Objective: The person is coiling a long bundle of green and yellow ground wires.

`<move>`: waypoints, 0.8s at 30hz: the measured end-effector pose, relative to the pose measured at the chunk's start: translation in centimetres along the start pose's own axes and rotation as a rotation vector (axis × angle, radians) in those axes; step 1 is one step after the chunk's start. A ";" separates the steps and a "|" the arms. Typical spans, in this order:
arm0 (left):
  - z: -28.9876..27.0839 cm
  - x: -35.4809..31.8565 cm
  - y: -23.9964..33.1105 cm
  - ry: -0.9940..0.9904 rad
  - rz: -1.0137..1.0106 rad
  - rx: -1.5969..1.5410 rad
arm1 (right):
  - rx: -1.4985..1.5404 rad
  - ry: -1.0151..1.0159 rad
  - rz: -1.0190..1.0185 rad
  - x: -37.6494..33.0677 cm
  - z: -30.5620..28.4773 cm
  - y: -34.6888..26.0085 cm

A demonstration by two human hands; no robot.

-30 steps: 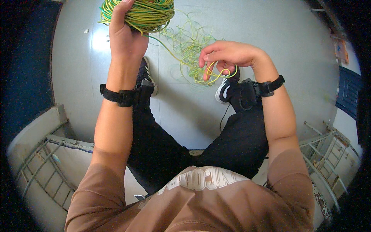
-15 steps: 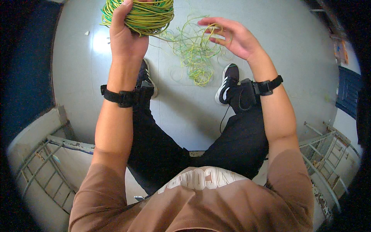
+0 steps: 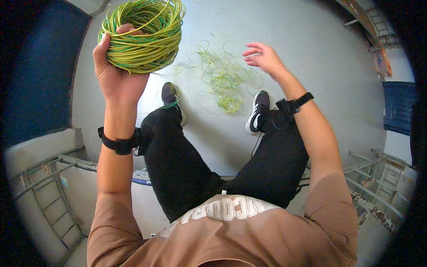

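My left hand [image 3: 118, 86] is closed around a thick coil of yellow-green wire [image 3: 147, 51], held up at the upper left. Its thumb lies along the outer side, and some fingertips show inside the coil's hollow. To the right, my right hand [image 3: 266, 58] hovers with fingers apart, slightly blurred, and I see no wire in it. A loose tangle of the same wire [image 3: 229, 105] lies on the floor between and beyond my feet. Whether a strand still joins the tangle to the coil is too faint to tell.
My dark shoes [image 3: 261, 107] stand on the grey floor [image 3: 209, 138], on either side of the tangle's near end. Metal frames with rungs flank me at left [image 3: 55, 196] and right [image 3: 378, 196]. A dark blue panel [image 3: 42, 66] stands at far left.
The coil in my left hand has come lower and to the left, tilting so its hollow shows. My right hand has come away from the loose strands near its fingers.
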State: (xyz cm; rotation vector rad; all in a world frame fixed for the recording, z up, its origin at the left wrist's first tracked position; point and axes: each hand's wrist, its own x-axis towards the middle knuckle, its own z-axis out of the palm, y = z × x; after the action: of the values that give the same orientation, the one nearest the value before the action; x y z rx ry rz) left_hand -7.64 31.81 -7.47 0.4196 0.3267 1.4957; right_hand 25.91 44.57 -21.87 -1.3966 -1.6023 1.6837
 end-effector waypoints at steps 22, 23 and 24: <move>15.5 -17.9 5.5 -0.101 0.071 0.268 | -0.480 -0.463 -0.843 -12.8 22.0 -5.8; 15.9 -18.5 5.5 -0.020 0.146 0.406 | -0.647 -0.350 -0.959 -13.1 21.2 -5.8; 16.0 -19.0 5.8 -0.019 0.150 0.410 | -0.811 -0.230 -1.070 -13.2 20.4 -5.7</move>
State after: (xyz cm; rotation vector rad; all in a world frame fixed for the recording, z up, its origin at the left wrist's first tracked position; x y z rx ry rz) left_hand -6.43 11.95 8.51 0.7981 0.6009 1.5698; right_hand 11.87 24.91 -15.33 -0.3350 -2.6263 0.5623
